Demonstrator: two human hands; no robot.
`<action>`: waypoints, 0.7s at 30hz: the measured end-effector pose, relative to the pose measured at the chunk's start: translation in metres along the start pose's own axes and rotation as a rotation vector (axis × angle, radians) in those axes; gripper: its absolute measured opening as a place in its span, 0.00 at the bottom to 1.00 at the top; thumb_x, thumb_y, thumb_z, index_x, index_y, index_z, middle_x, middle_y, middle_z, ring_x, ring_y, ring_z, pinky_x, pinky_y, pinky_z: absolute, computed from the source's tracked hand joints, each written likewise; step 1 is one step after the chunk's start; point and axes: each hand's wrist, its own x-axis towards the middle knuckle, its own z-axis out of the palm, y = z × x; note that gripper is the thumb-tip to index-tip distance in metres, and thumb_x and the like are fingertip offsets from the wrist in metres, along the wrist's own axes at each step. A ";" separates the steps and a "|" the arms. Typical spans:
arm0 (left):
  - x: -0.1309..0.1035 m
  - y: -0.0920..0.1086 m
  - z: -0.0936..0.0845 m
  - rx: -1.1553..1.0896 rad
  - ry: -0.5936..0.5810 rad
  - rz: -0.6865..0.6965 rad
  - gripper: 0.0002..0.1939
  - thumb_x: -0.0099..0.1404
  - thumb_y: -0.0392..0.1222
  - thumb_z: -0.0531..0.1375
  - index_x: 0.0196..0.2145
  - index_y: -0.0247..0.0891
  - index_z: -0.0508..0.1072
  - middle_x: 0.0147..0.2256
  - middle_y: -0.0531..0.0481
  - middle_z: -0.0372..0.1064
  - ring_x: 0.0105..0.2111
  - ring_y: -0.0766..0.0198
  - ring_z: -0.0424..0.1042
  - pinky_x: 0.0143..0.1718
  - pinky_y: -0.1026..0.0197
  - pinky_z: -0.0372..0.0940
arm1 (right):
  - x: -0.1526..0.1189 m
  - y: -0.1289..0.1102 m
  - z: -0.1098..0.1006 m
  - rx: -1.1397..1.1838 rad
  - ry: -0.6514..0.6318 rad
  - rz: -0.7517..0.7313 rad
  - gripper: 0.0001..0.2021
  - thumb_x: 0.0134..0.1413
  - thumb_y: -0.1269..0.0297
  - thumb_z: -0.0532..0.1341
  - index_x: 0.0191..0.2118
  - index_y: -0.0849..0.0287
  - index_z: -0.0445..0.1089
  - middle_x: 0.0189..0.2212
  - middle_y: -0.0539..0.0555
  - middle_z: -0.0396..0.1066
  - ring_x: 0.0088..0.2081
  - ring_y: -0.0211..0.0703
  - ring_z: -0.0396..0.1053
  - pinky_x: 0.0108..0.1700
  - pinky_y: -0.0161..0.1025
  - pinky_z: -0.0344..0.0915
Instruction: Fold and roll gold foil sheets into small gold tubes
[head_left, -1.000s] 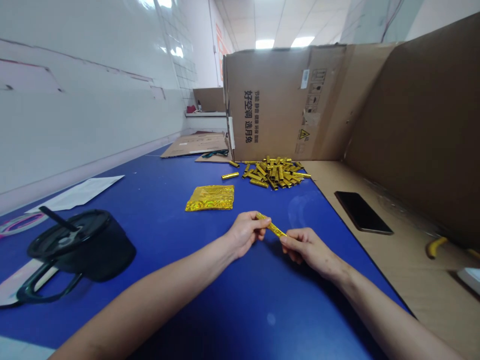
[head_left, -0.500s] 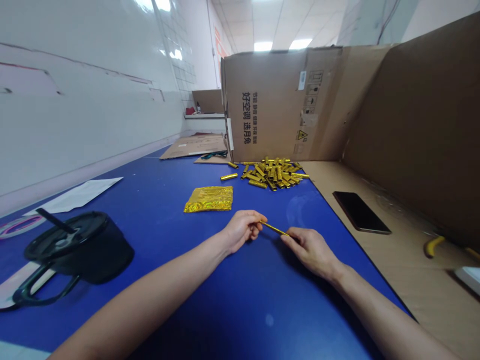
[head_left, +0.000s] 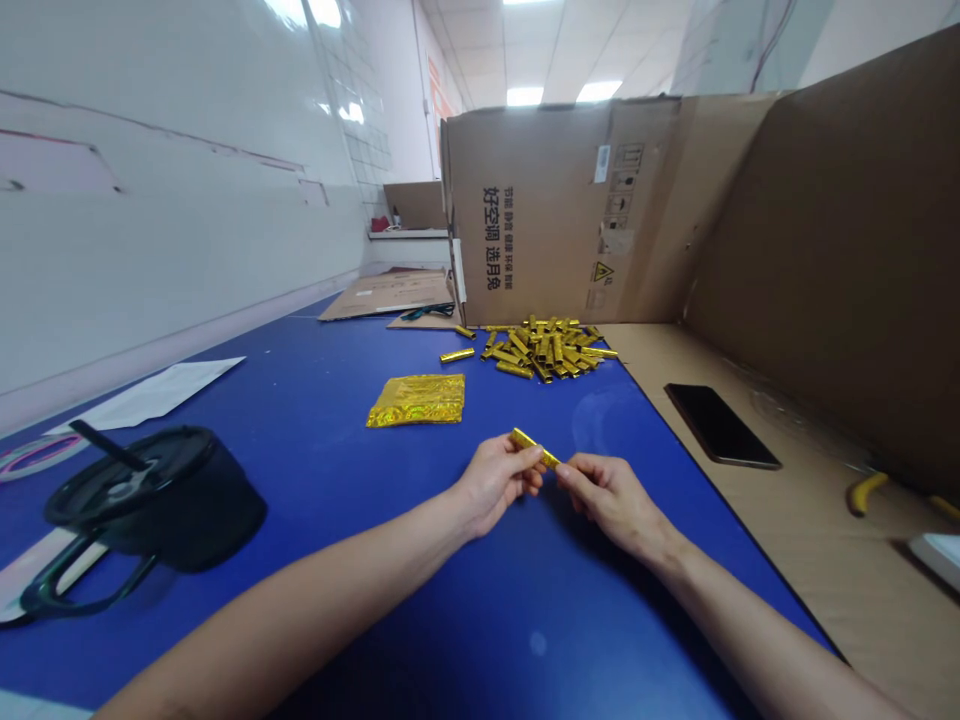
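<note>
A small gold strip [head_left: 524, 440] is held between both hands above the blue table [head_left: 480, 620]. My left hand [head_left: 501, 482] pinches it with the thumb on top, and its far end sticks out past the fingers. My right hand [head_left: 611, 500] has thumb and fingertips closed on the strip's right end. Beyond the hands lies a flat stack of shiny gold sheets [head_left: 417, 399]. Farther back, against the cardboard, is a pile of several gold folded pieces [head_left: 551, 348], with a single one [head_left: 457, 355] to its left.
A black lidded mug [head_left: 161, 495] stands at the left, near white paper [head_left: 154, 394]. A dark phone [head_left: 720, 425] lies on cardboard at the right, with a small yellow banana-shaped item [head_left: 868, 494] beyond it. Tall cardboard [head_left: 555, 230] closes off the back and right.
My left hand has shifted right and slightly down along the strip, closer to my right hand. The strip is now turned so its broad face shows, and my left thumb lies over it.
</note>
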 end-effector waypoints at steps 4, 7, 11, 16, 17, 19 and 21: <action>-0.005 -0.007 0.005 0.039 -0.032 -0.078 0.11 0.47 0.39 0.63 0.23 0.31 0.65 0.17 0.54 0.61 0.16 0.74 0.60 0.18 0.70 0.52 | -0.003 -0.001 0.005 -0.086 -0.025 -0.078 0.17 0.53 0.55 0.50 0.20 0.61 0.61 0.15 0.44 0.53 0.19 0.31 0.49 0.21 0.31 0.48; 0.000 -0.001 0.002 0.048 0.038 -0.048 0.11 0.45 0.39 0.64 0.21 0.32 0.64 0.15 0.55 0.60 0.15 0.74 0.58 0.17 0.70 0.51 | -0.003 0.000 0.004 -0.068 -0.035 -0.063 0.17 0.53 0.55 0.50 0.20 0.60 0.60 0.15 0.44 0.53 0.19 0.31 0.49 0.21 0.31 0.48; 0.008 0.011 -0.006 0.066 0.140 0.007 0.10 0.47 0.39 0.63 0.21 0.31 0.66 0.14 0.55 0.59 0.14 0.75 0.57 0.17 0.70 0.51 | 0.000 0.003 -0.001 -0.014 -0.024 -0.008 0.16 0.52 0.54 0.51 0.22 0.61 0.62 0.14 0.44 0.55 0.17 0.30 0.50 0.19 0.31 0.48; 0.012 0.013 -0.013 0.103 0.110 -0.016 0.10 0.53 0.42 0.59 0.24 0.30 0.69 0.13 0.54 0.60 0.13 0.74 0.57 0.16 0.70 0.51 | 0.001 0.004 -0.003 -0.036 -0.010 -0.002 0.16 0.51 0.55 0.51 0.20 0.60 0.61 0.13 0.45 0.56 0.16 0.31 0.51 0.19 0.31 0.49; 0.012 0.012 -0.014 0.107 0.107 -0.015 0.10 0.53 0.42 0.58 0.24 0.30 0.69 0.13 0.54 0.60 0.13 0.74 0.57 0.16 0.70 0.51 | 0.001 0.004 -0.004 -0.043 -0.015 -0.006 0.16 0.52 0.55 0.51 0.21 0.60 0.61 0.14 0.45 0.56 0.16 0.31 0.51 0.19 0.31 0.49; 0.012 0.011 -0.014 0.118 0.104 -0.009 0.10 0.54 0.42 0.58 0.24 0.30 0.69 0.14 0.54 0.60 0.14 0.74 0.58 0.16 0.70 0.52 | 0.000 0.004 -0.004 -0.062 -0.024 -0.022 0.16 0.52 0.55 0.50 0.21 0.60 0.60 0.14 0.45 0.57 0.17 0.31 0.52 0.20 0.31 0.50; 0.013 0.010 -0.015 0.142 0.105 -0.003 0.10 0.54 0.42 0.58 0.24 0.30 0.69 0.15 0.53 0.61 0.14 0.75 0.58 0.16 0.70 0.52 | 0.000 0.004 -0.005 -0.128 -0.015 -0.049 0.17 0.53 0.55 0.49 0.20 0.59 0.59 0.14 0.46 0.56 0.17 0.32 0.52 0.20 0.31 0.50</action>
